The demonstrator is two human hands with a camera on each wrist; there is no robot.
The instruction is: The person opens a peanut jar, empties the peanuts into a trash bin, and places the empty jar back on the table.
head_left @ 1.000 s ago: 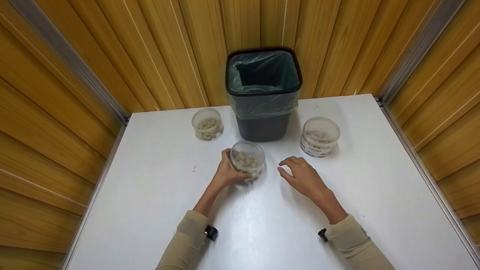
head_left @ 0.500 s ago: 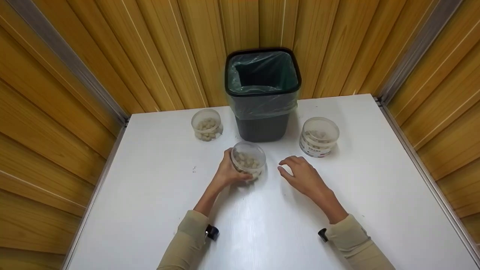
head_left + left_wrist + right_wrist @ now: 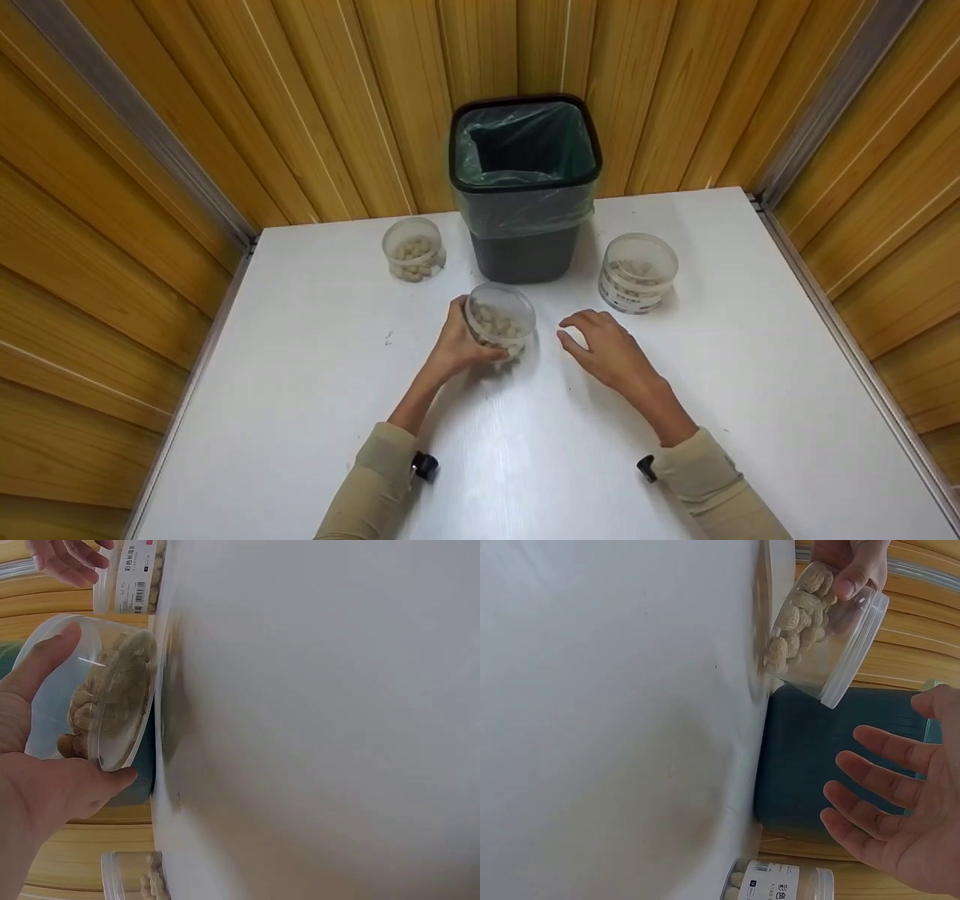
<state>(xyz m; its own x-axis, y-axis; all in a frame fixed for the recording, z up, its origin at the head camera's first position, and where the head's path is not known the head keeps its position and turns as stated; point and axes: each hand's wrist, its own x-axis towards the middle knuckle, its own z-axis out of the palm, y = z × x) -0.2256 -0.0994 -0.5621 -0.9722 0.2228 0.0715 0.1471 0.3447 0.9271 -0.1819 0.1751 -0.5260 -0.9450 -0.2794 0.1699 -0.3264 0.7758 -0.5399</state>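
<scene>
In the head view my left hand (image 3: 459,343) grips a clear round plastic jar (image 3: 501,315) from its left side, thumb across the near side. Pale, bumpy pieces that look like peanuts in their shells (image 3: 799,621) lie in the bottom of this jar. The left wrist view shows the jar tilted, its underside (image 3: 126,701) visible above the white table. My right hand (image 3: 606,349) hovers to the right of the jar, fingers spread and loosely bent, holding nothing. The right wrist view shows that hand's open palm (image 3: 922,821) facing the jar.
A dark bin (image 3: 525,251) with a clear liner stands behind the held jar. A similar jar (image 3: 413,250) stands back left, and a labelled jar (image 3: 637,274) back right. Wood-patterned panels (image 3: 360,112) enclose the white table (image 3: 300,375) at the back and sides.
The jar and my left hand have shifted slightly to the right. My right hand has stayed almost still.
</scene>
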